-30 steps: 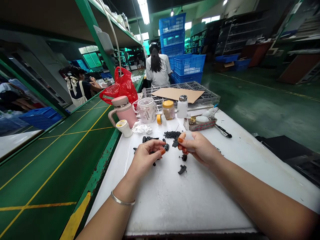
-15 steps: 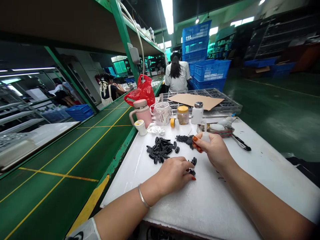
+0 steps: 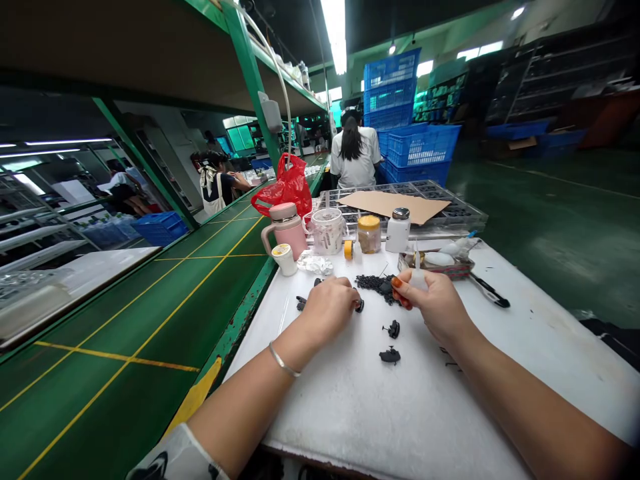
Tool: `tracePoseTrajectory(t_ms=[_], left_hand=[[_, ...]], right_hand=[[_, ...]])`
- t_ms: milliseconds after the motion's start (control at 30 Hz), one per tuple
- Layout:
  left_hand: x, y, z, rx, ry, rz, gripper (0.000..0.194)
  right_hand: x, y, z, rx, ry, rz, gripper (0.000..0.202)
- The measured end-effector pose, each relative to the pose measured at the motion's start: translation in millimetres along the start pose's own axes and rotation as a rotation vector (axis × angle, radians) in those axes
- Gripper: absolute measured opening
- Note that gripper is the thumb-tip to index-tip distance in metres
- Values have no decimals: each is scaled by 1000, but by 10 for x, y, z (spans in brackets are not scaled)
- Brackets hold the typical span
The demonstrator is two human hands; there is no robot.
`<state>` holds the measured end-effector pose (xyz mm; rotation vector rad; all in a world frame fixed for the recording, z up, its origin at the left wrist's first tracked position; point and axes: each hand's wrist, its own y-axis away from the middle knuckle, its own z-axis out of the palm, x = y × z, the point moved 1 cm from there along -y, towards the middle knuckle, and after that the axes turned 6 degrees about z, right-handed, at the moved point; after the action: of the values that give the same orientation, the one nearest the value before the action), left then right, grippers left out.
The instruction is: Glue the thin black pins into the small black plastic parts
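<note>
My left hand (image 3: 327, 310) reaches over the pile of black plastic parts (image 3: 301, 303), covering most of it. Its fingers are curled, with the tips hidden; one black part shows right by them, and whether they grip it is unclear. My right hand (image 3: 437, 300) is closed around a small translucent squeeze bottle (image 3: 418, 279), its thin nozzle pointing up. Two separate black parts lie on the white tabletop (image 3: 340, 407) between my forearms: a part with a thin pin (image 3: 393, 329) and a flatter part (image 3: 390, 355). Beyond my right fingers spreads a heap of tiny black pieces (image 3: 375, 285).
Along the back stand a pink mug (image 3: 290, 233), a small white tub (image 3: 285, 260), a clear cup (image 3: 327, 231), a yellow-lidded jar (image 3: 369, 235) and a white bottle (image 3: 399, 230). A black-handled knife (image 3: 493, 292) lies right. A green conveyor (image 3: 150, 320) runs left. Co-workers sit farther off.
My left hand has moved forward and left, from the two separate black parts to the pile, leaving both parts on the table. My right hand still holds the bottle, and the view has shifted slightly.
</note>
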<state>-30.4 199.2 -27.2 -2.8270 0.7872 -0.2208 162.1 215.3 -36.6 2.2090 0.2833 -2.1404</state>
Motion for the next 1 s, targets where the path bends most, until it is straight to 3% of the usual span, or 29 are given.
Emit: tracePoseTrajectory(t_ms=[100,200,400,633,833,1000], left_hand=[[89,-134,114,-89,-109,-15,19],[133,-204,196,-107,-111,-14,19],[122,-321,228,-93,-53,36,19],[345,-597,350,-90,24,163,17],[412,-627,411,-72,88,214,20],[641,-671,477,-95,176,308,18]], right_hand=[[-17,-2,-2,17,15,-6,39],[-11,-16,-20,22,18,-22,39],[1,-26,-72,97,-8,-73,35],[-16,-35,-138,166,-10,-98,28],[-20,-53,-192,234,-36,-156,27],[-31,-96,-278,340,-120,-194,26]])
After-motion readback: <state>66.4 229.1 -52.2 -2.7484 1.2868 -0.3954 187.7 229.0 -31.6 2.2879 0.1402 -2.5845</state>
